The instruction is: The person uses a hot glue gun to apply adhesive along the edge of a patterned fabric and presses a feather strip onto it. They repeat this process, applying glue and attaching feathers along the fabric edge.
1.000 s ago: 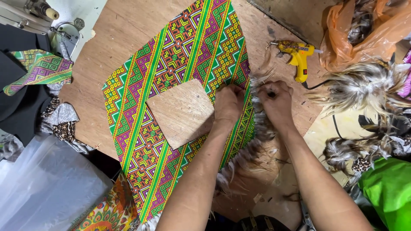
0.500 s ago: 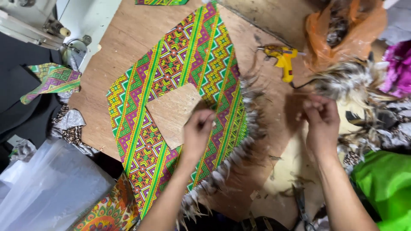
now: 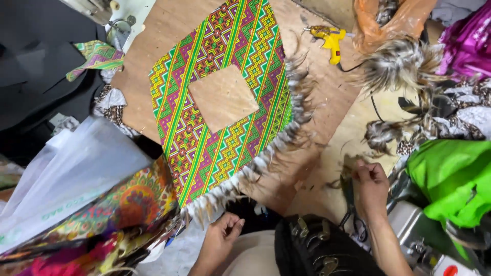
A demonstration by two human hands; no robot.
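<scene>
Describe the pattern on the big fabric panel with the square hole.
Head view: the fabric panel shows geometric zigzag and diamond motifs in green, yellow, pink and red, crossed by diagonal green-yellow stripes.

I've got one cam only, head-worn, looking steeply down at the plywood worktable [image 3: 169, 30], fairly close. Its far edge sits toward 12 o'clock, my body at 6. No 2nd view, so no shared area to report.

One patterned fabric panel [image 3: 215, 122] with one square cut-out lies on one wooden board [image 3: 153, 56], beside one yellow glue gun [image 3: 331, 38] and one pair of scissors [image 3: 353, 204]. Two hands are in view, the left hand [image 3: 221, 236] and the right hand [image 3: 369, 186]. One orange plastic bag [image 3: 373, 23] and one green bag [image 3: 452, 176] sit at the edge.
</scene>
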